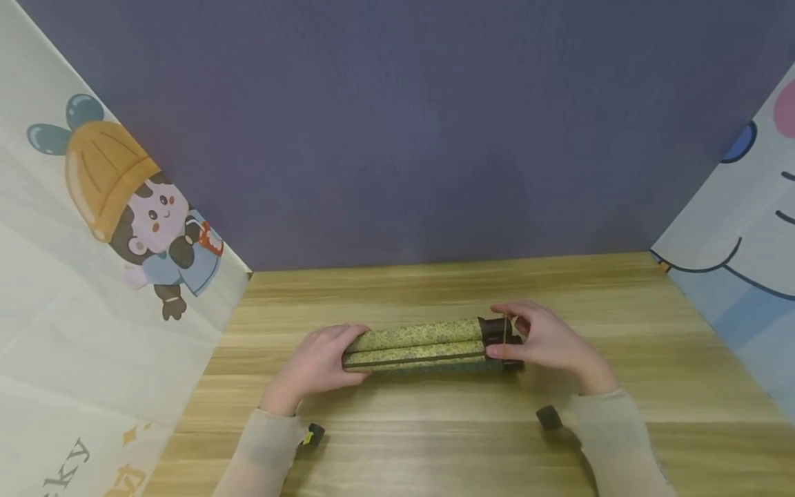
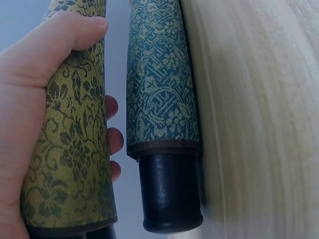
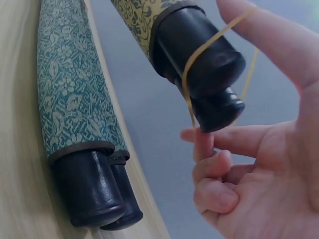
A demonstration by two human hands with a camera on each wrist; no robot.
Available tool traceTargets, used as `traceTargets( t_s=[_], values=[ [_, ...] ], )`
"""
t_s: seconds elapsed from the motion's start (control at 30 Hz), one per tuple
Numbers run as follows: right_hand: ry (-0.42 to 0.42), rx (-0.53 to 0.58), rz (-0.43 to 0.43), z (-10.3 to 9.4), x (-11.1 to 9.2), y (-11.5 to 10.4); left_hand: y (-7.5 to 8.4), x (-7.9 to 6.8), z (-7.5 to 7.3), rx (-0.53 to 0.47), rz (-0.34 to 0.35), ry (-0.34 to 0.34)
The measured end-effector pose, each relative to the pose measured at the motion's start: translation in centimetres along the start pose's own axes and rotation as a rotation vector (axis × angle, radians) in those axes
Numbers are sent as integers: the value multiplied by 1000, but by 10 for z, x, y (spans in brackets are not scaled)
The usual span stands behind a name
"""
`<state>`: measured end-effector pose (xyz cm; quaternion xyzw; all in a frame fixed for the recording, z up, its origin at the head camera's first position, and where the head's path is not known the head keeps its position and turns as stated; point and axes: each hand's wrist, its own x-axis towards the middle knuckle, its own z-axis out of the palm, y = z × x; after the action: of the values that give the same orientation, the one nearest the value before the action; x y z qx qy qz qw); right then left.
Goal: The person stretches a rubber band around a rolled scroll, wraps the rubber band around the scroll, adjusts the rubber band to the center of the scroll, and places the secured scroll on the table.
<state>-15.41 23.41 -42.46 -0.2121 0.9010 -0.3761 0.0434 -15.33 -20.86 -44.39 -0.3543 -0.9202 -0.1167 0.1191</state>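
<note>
A rolled scroll in yellow-green floral brocade [image 1: 422, 335] is gripped near its left end by my left hand [image 1: 323, 360], thumb on one side and fingertips on the other. Its black knobs [image 3: 202, 55] point to the right. There my right hand [image 1: 549, 344] holds a thin yellow rubber band [image 3: 219, 34] stretched between thumb and fingers, looped around the knob end; the lower fingers are curled. A second scroll, in teal brocade [image 2: 162, 74], lies on the table beside the yellow one, its black knobs [image 3: 89, 186] showing; no hand holds it.
The wood-grain table [image 1: 404, 442] ends at a plain blue-grey wall [image 1: 397, 138]. White cloths with cartoon prints hang at the left [image 1: 50, 290] and right [image 1: 758, 276]. A small black device [image 1: 315, 435] sits at my left wrist, another [image 1: 549, 417] at the right.
</note>
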Motion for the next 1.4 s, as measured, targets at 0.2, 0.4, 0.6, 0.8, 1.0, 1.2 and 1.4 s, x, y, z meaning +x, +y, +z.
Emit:
traceTargets(
  t_s=[0.2, 0.4, 0.6, 0.8, 1.0, 1.2, 1.4],
  values=[
    [-62, 125, -31, 1, 2, 5, 3, 2, -2, 12, 9, -8],
    [-36, 80, -57, 6, 4, 8, 6, 2, -3, 19, 11, -34],
    [0, 133, -25, 9, 6, 5, 6, 2, -2, 28, 40, -45],
    [44, 252, 84, 8, 8, 5, 3, 1, -1, 40, 74, -19],
    [17, 361, 142, 7, 10, 7, 3, 2, -1, 44, 100, -11],
    [29, 532, 214, 9, 12, 8, 4, 1, -2, 27, 94, -24],
    [29, 693, 300, 14, 9, 10, 3, -1, 0, -8, 111, -46]
  ],
)
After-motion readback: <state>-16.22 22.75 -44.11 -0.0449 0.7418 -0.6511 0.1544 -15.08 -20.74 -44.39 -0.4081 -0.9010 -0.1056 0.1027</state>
